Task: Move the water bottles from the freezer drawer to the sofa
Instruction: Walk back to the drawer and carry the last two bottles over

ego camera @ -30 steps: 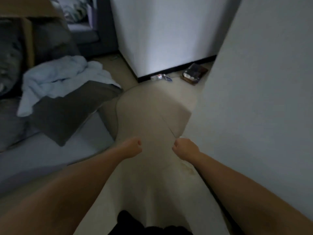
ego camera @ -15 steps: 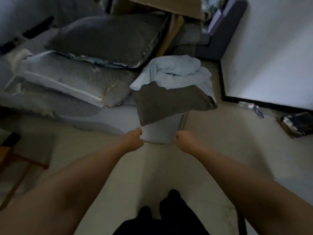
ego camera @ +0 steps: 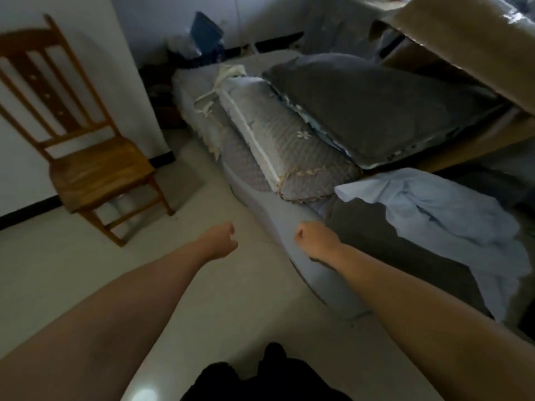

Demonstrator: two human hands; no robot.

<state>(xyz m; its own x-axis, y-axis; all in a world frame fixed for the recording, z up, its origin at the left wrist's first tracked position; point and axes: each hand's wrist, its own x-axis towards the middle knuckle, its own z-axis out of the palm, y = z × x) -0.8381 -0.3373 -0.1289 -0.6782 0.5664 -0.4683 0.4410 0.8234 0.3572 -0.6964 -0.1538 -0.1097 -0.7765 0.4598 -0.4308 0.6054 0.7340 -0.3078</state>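
Note:
The grey sofa [ego camera: 272, 215] runs from the upper middle down to the right, piled with cushions and cloth. My left hand [ego camera: 221, 240] is curled into a fist over the pale floor, holding nothing. My right hand [ego camera: 314, 237] is also a closed fist with nothing in it, hovering at the sofa's front edge. No water bottle and no freezer drawer shows in this view.
A wooden chair [ego camera: 86, 166] stands at the left against a white wall. On the sofa lie a dark grey cushion [ego camera: 376, 111], a quilted cushion [ego camera: 283, 146], a light blue cloth [ego camera: 440, 209] and a dark blanket [ego camera: 405, 261]. A brown board [ego camera: 469, 39] overhangs the upper right.
The view has swung left, from a white wall and floor corner to the sofa and then the chair. Both fists stay held out in front, holding nothing.

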